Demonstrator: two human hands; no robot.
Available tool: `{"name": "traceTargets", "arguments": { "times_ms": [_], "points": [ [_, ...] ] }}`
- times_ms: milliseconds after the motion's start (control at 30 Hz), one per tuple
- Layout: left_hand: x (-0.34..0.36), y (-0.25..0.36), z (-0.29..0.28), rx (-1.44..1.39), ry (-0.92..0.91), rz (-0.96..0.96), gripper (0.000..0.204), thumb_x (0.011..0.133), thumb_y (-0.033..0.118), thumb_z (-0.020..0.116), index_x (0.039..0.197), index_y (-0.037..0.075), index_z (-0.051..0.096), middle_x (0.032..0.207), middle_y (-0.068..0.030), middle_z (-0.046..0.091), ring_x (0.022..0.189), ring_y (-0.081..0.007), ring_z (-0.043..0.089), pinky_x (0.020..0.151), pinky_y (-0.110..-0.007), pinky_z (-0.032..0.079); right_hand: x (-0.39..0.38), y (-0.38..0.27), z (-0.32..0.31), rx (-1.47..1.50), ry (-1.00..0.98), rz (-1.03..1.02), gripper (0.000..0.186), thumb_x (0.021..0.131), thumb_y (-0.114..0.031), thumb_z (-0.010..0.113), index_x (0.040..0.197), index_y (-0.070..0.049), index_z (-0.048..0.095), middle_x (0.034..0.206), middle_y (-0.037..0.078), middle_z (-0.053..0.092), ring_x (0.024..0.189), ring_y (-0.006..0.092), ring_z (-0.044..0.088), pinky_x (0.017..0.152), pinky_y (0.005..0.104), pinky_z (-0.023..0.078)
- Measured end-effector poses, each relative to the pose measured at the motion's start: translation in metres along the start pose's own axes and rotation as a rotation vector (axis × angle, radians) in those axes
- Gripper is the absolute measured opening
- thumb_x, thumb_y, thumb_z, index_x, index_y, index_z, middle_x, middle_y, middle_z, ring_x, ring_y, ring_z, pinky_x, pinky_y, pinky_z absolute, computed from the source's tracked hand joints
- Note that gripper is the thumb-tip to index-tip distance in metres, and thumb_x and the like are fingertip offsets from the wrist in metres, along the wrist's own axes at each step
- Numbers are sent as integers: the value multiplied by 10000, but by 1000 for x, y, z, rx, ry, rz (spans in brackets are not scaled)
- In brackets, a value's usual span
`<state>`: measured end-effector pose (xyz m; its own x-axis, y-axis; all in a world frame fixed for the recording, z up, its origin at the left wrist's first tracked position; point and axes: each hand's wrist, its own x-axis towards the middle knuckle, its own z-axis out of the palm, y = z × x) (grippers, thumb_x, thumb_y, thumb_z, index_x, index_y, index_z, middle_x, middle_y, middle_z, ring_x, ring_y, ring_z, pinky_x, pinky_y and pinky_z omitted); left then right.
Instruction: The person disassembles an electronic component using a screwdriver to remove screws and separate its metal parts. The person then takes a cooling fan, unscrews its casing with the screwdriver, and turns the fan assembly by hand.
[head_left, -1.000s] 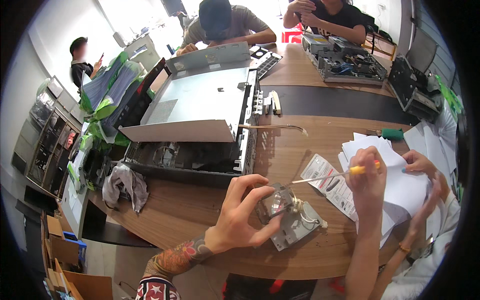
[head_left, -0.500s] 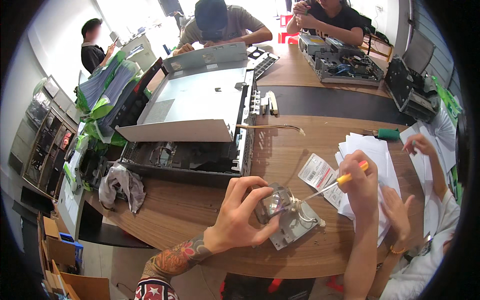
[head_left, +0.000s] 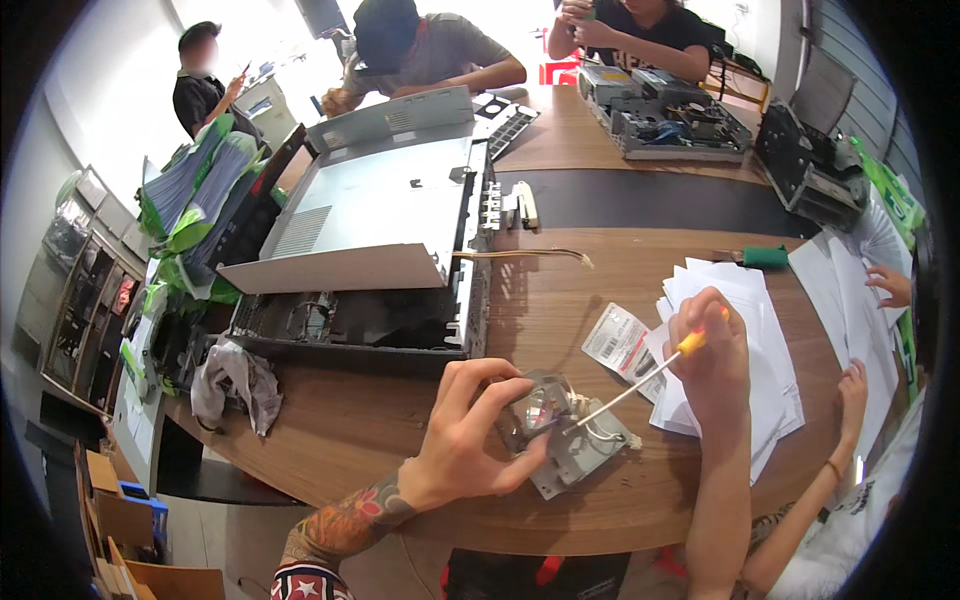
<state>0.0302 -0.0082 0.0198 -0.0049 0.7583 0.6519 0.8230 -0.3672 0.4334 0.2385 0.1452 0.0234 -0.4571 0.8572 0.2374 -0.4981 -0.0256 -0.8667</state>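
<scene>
My left hand (head_left: 462,432) grips a small grey lamp-like unit (head_left: 540,408) with a round glassy face, fingers on its far edge and thumb on its near side. The unit lies partly over a flat grey metal plate (head_left: 575,468) near the table's front edge. Pale wires (head_left: 606,434) with a connector run beside it. In my right hand (head_left: 714,360) is a screwdriver (head_left: 632,388) with a yellow-orange handle and a long thin shaft. Its tip reaches down to the unit beside the wires; exactly what it touches is too small to tell.
A large open metal chassis (head_left: 370,215) stands left of centre, a crumpled grey cloth (head_left: 240,385) beside it. A printed card (head_left: 618,345), white papers (head_left: 775,400) and a green-handled tool (head_left: 764,258) lie to the right. A co-worker's hand (head_left: 853,392) rests by more papers.
The screwdriver tip has moved from the wires down and left onto the unit's near side. A co-worker's hand has drawn back right, away from my forearm. The whole view has shifted slightly.
</scene>
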Motion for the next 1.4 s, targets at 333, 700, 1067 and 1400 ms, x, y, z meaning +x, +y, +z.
{"name": "traceTargets", "arguments": {
  "times_ms": [333, 700, 1067, 1400],
  "points": [
    [-1, 3, -1, 6, -28, -29, 439, 603, 114, 772, 999, 0, 620, 1032, -149, 559, 932, -290, 537, 767, -364, 477, 6, 8, 3, -222, -60, 105, 242, 909, -293, 695, 884, -56, 649, 663, -15, 565, 558, 38, 472, 486, 197, 360],
    [-3, 6, -2, -5, -24, -55, 478, 588, 106, 782, 1022, 7, 610, 1031, -158, 553, 924, -295, 549, 778, -378, 478, 4, 4, 2, -140, -42, 137, 262, 908, -305, 694, 905, -48, 647, 675, 0, 551, 555, 45, 455, 492, 207, 361],
    [-5, 2, -9, -14, 24, -125, 472, 604, 98, 784, 1033, 4, 613, 1045, -158, 560, 932, -293, 580, 781, -369, 499, 9, 11, 1, -121, 97, 124, 259, 924, -279, 646, 937, -20, 641, 717, 10, 567, 562, 48, 477, 500, 202, 393],
    [3, 5, -9, -95, 41, -93, 461, 638, 78, 742, 1069, -3, 597, 1056, -167, 558, 938, -292, 577, 814, -371, 478, 9, 5, -5, -45, 184, 46, 179, 940, -217, 597, 896, -45, 575, 689, -14, 498, 526, 66, 440, 469, 226, 348]
  ]
}}
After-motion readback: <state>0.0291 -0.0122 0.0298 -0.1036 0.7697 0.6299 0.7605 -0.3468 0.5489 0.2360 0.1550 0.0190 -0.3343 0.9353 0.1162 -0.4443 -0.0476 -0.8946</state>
